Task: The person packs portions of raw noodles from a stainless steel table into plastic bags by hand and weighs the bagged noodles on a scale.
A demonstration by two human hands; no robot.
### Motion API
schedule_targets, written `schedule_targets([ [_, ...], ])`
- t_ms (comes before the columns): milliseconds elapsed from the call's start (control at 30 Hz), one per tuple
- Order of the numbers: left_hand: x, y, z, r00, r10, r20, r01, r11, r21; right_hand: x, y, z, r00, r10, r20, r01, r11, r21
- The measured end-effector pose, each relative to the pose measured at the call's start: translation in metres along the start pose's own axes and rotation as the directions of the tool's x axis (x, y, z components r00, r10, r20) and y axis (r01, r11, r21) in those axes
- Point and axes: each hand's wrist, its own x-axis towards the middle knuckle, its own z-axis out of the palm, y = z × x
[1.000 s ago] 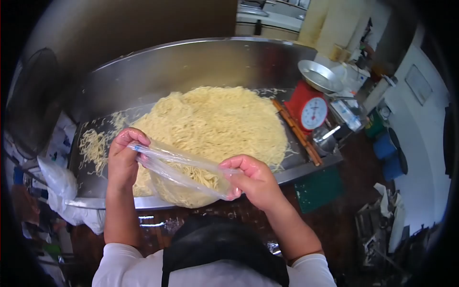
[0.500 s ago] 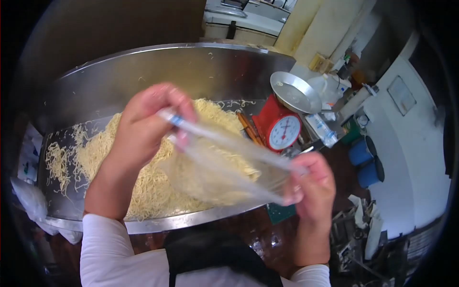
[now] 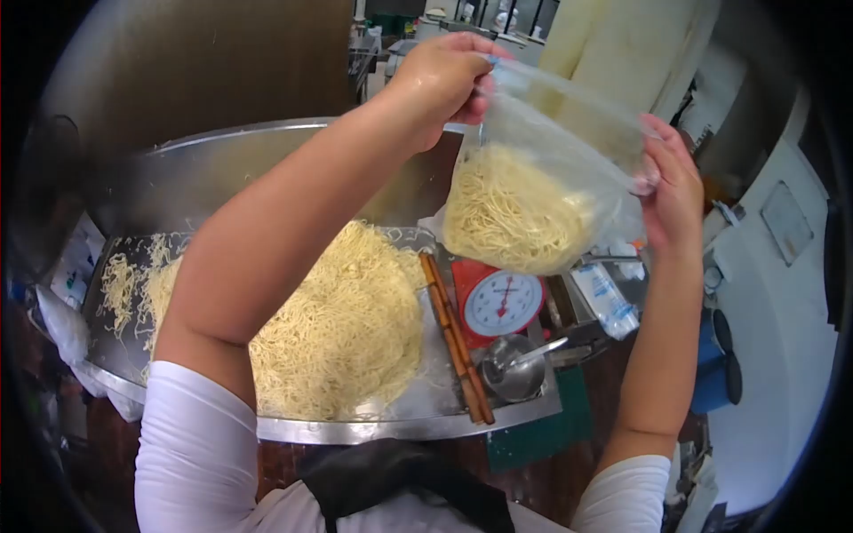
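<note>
A clear plastic bag (image 3: pixel 520 213) with yellow noodles in its lower part hangs between my hands, in front of the red dial scale (image 3: pixel 502 302). My left hand (image 3: pixel 449 84) pinches one upper corner of the bag, and my right hand (image 3: pixel 666 173) grips the opposite corner, so the top edge is stretched between them. The bag hides the scale's pan. Below and to the left, a large heap of loose noodles (image 3: pixel 342 329) lies in the metal tray (image 3: pixel 346 432).
Brown sticks (image 3: pixel 455 342) lie beside the heap, next to a metal ladle (image 3: pixel 515 366). A blue-and-white packet (image 3: pixel 606 298) is right of the scale. Blue bins (image 3: pixel 713 355) stand at the right. Small noodle clumps (image 3: pixel 120 289) lie at the tray's left.
Both hands have moved up and to the right with the bag. It now hangs near the scale instead of over the heap, and the sticks and ladle show more fully.
</note>
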Motion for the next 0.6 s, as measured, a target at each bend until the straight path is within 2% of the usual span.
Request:
schedule_targets([
  [200, 0.041, -0.056, 0.041, 0.987, -0.155, -0.044, 0.159, 0.981, 0.107, 0.046, 0.062, -0.068, 0.991, 0.134, 0.011, -0.131, 0.98, -0.153],
  [267, 0.039, -0.076, 0.047, 0.982, -0.172, -0.08, 0.183, 0.968, 0.171, 0.045, 0.079, -0.081, 0.985, 0.173, 0.017, -0.165, 0.96, -0.225],
  [333, 0.037, -0.088, 0.049, 0.974, -0.213, -0.079, 0.226, 0.944, 0.241, 0.039, 0.091, -0.086, 0.978, 0.204, 0.03, -0.191, 0.953, -0.236],
  [400, 0.032, -0.092, 0.047, 0.977, -0.19, -0.098, 0.209, 0.948, 0.241, 0.035, 0.098, -0.098, 0.973, 0.225, 0.057, -0.207, 0.95, -0.233],
  [467, 0.025, -0.091, 0.043, 0.975, -0.194, -0.109, 0.216, 0.94, 0.265, 0.023, 0.091, -0.101, 0.993, 0.113, 0.03, -0.101, 0.957, -0.272],
  [500, 0.021, -0.094, 0.034, 0.984, -0.175, -0.032, 0.176, 0.933, 0.315, 0.014, 0.087, -0.104, 0.998, 0.061, 0.014, -0.054, 0.954, -0.294],
  [567, -0.004, -0.09, 0.024, 0.967, -0.256, 0.008, 0.236, 0.901, 0.364, -0.009, 0.084, -0.119, 0.997, -0.028, -0.068, 0.01, 0.965, -0.263],
  [600, -0.02, -0.093, 0.017, 0.969, -0.248, -0.006, 0.232, 0.896, 0.38, -0.023, 0.088, -0.126, 0.992, -0.069, -0.11, 0.039, 0.967, -0.252],
])
